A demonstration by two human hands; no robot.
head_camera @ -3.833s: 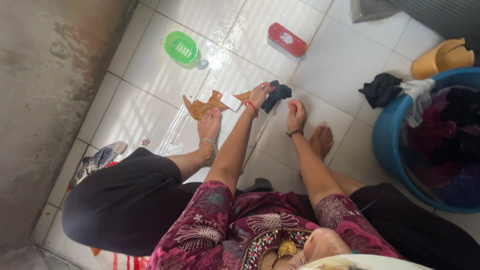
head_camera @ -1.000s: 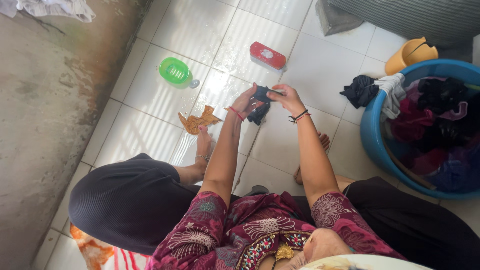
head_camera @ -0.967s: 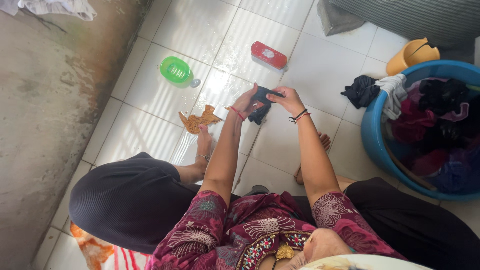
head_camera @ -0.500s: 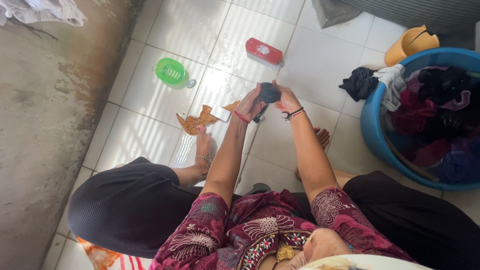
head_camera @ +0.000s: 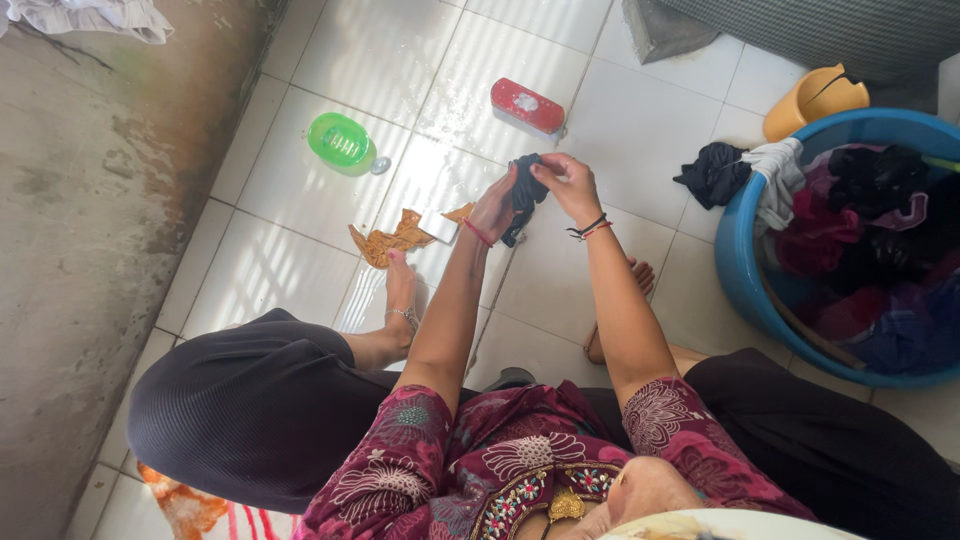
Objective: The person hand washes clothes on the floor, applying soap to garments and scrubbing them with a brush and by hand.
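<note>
A home washing area: wet white tiled floor point(head_camera: 640, 120), a blue tub point(head_camera: 745, 280) heaped with clothes, a green soap dish point(head_camera: 338, 140), a red scrubbing brush point(head_camera: 527, 105).

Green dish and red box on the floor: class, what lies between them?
In the head view, only wet white tile lies between the green dish and the red box; a small grey object sits beside the dish.

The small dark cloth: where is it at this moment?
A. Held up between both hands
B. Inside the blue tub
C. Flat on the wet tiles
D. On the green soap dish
A: the small dark cloth hangs above the floor, gripped by the left hand and the right hand.
</note>
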